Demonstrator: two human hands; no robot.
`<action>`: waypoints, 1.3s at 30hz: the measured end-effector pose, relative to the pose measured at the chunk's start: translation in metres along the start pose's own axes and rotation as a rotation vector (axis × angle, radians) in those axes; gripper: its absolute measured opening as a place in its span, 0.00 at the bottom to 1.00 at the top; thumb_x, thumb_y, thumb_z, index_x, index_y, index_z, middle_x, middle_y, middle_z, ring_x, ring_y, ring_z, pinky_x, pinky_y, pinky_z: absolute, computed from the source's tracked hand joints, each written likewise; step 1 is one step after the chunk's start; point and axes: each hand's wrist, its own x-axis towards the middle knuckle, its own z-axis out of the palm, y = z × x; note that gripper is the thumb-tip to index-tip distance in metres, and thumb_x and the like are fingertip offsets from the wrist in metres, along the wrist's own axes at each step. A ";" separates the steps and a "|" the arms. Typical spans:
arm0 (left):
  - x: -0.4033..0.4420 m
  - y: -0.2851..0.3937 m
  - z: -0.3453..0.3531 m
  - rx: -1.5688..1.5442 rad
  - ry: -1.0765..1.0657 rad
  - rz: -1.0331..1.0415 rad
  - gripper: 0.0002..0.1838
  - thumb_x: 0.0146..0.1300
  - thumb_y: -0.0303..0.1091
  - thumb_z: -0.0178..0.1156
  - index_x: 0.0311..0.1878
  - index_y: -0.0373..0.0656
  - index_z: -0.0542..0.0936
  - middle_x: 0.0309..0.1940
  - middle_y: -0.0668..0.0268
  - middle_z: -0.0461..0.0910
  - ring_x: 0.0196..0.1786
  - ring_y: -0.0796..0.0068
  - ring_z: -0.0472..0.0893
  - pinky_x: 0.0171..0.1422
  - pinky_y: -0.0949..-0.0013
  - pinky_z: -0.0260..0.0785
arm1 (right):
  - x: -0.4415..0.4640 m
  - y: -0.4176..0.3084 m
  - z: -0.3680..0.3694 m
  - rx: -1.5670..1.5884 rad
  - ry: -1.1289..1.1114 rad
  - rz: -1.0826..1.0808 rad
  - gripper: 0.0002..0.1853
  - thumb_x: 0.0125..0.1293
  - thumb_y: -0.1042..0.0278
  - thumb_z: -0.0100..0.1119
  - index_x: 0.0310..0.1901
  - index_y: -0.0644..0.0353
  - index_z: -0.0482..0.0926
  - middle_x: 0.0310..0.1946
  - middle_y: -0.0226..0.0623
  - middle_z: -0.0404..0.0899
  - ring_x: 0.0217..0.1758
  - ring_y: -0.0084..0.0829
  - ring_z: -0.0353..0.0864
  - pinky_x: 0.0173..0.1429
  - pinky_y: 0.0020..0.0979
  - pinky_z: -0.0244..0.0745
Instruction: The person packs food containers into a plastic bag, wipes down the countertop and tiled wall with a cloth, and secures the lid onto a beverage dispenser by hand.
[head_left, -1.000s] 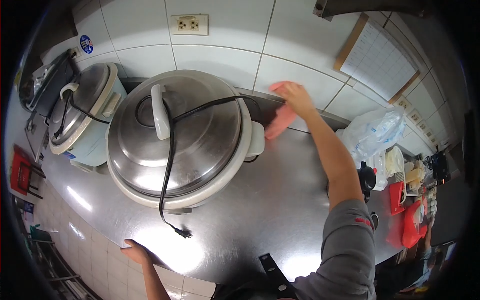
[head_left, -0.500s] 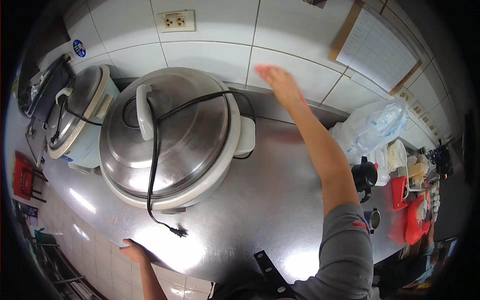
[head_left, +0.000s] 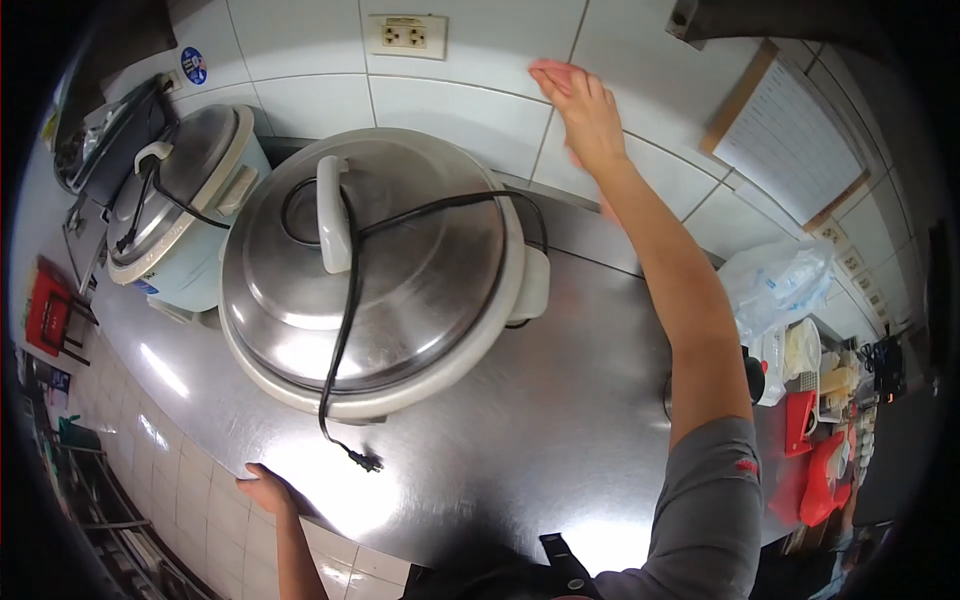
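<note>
My right hand (head_left: 590,115) is raised against the white tiled wall, pressing on a pink cloth (head_left: 548,70) that is mostly covered by the fingers. At the lower left, my left hand (head_left: 266,490) grips the near edge of the steel table (head_left: 560,420), its fingers partly hidden. Between the hands stands a large rice cooker (head_left: 480,335) with a domed metal lid (head_left: 420,270). A black power cord (head_left: 345,330) is looped over the lid handle (head_left: 332,210), and its plug (head_left: 365,460) lies on the table.
Behind the cooker is a second, smaller cooker (head_left: 190,270) at the left. A wall outlet (head_left: 407,37) sits above, and a clipboard with paper (head_left: 790,135) hangs at the right. Plastic bags (head_left: 780,280) and red items (head_left: 825,480) crowd the table's right end.
My right hand has moved higher up the wall with the cloth. The camera view has shifted, so the cookers appear farther right. My left hand stays at the table edge.
</note>
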 end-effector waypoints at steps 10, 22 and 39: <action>-0.002 0.002 -0.001 0.034 0.002 0.036 0.37 0.72 0.53 0.42 0.65 0.23 0.59 0.63 0.36 0.64 0.64 0.40 0.67 0.68 0.53 0.61 | 0.080 -0.112 0.076 -0.052 -0.010 -0.454 0.26 0.60 0.69 0.52 0.62 0.46 0.70 0.52 0.23 0.71 0.58 0.26 0.68 0.57 0.29 0.63; -0.001 -0.010 0.002 -0.161 -0.045 0.017 0.36 0.73 0.50 0.43 0.67 0.23 0.56 0.64 0.39 0.62 0.66 0.42 0.65 0.70 0.54 0.58 | 0.074 0.000 -0.049 0.613 -0.143 0.166 0.17 0.66 0.60 0.48 0.55 0.46 0.77 0.54 0.30 0.76 0.61 0.35 0.70 0.63 0.36 0.63; 0.165 0.041 0.062 0.429 0.234 0.029 0.31 0.68 0.57 0.44 0.71 0.56 0.61 0.73 0.58 0.56 0.71 0.53 0.61 0.63 0.38 0.61 | 0.093 -0.042 0.003 0.208 -0.254 -0.298 0.38 0.57 0.59 0.60 0.70 0.49 0.60 0.70 0.36 0.61 0.73 0.35 0.59 0.74 0.34 0.57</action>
